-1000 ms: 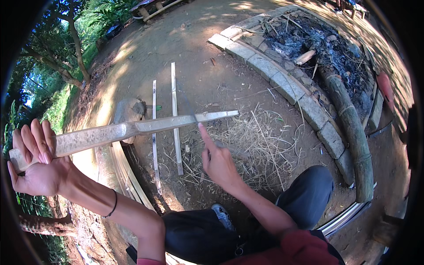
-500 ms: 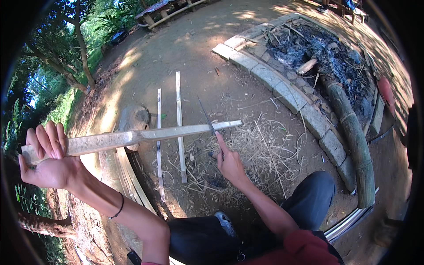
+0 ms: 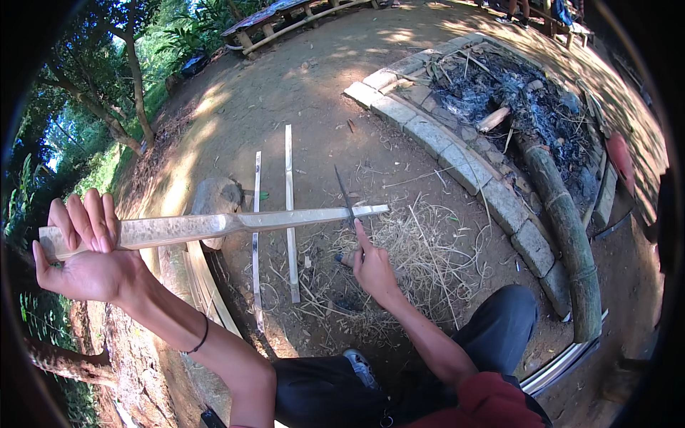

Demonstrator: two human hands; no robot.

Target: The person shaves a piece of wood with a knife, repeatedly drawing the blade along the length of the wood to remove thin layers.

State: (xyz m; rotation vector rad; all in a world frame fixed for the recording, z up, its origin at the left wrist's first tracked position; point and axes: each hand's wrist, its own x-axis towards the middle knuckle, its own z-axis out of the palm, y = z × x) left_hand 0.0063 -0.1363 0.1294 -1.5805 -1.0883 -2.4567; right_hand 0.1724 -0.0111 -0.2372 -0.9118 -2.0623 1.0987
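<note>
My left hand [image 3: 93, 257] grips the wide end of a long split bamboo strip [image 3: 171, 230], fingers curled over its upper edge and palm up. The strip lies nearly level across the view and narrows past a node toward its pale right end. My right hand [image 3: 377, 274] is closed round a knife, its index finger stretched along the tool. The knife's thin dark blade [image 3: 342, 187] points up and away, crossing the strip close to its narrow end. Most of the handle is hidden in my fingers.
Curly shavings [image 3: 428, 250] cover the ground below. Two thin bamboo strips [image 3: 291, 214] lie beyond, near a stone [image 3: 216, 196]. On the right, a curved brick border [image 3: 457, 164] surrounds ash, with a thick bamboo pole [image 3: 571, 235] across it. My knee [image 3: 499, 321] is near.
The knife blade has slid slightly along the strip toward its narrow right end. My left hand keeps its hold, moving little. The view has tilted a bit.
</note>
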